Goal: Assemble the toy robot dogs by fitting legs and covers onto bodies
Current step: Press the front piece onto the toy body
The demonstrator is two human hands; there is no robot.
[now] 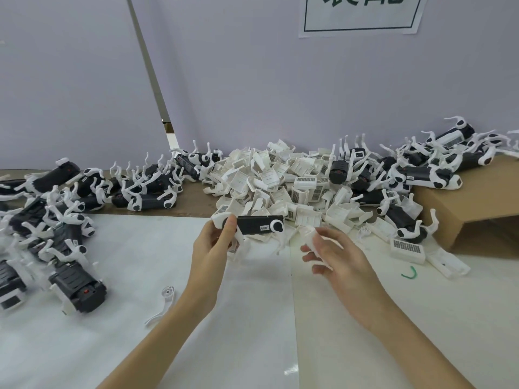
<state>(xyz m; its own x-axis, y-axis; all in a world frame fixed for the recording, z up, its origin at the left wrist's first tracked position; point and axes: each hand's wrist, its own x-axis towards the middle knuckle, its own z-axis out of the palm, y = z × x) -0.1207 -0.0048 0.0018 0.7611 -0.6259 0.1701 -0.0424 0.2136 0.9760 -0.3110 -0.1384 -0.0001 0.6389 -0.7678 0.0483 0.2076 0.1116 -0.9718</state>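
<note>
White plastic: your right hand (334,254) pinches a small white part (309,234) between thumb and fingers; it is blurred, so you cannot tell which piece it is.
Left hand: your left hand (214,242) grips one toy dog body (257,224) at its white end, thumb on top, fingers curled under it.
Body: a dark, boxy block held level above the surface (252,318), with a small white label on its side and a round white and black joint at the right end; thin white legs hang below it.
Cover pile: a heap of white covers (269,178) lies just behind your hands, against the wall; they are shell shaped, some with ribbed grille faces.
Left group: many dark bodies with curved white legs (70,209) lie tumbled at your left.
Right group: more such dogs (432,167) are piled at the right, partly on a brown cardboard box (477,203).
Loose leg: one white leg (161,304) with a round hub lies on the smooth white surface near your left forearm.
Green piece: a small green curved strip (408,273) lies at the right.
</note>
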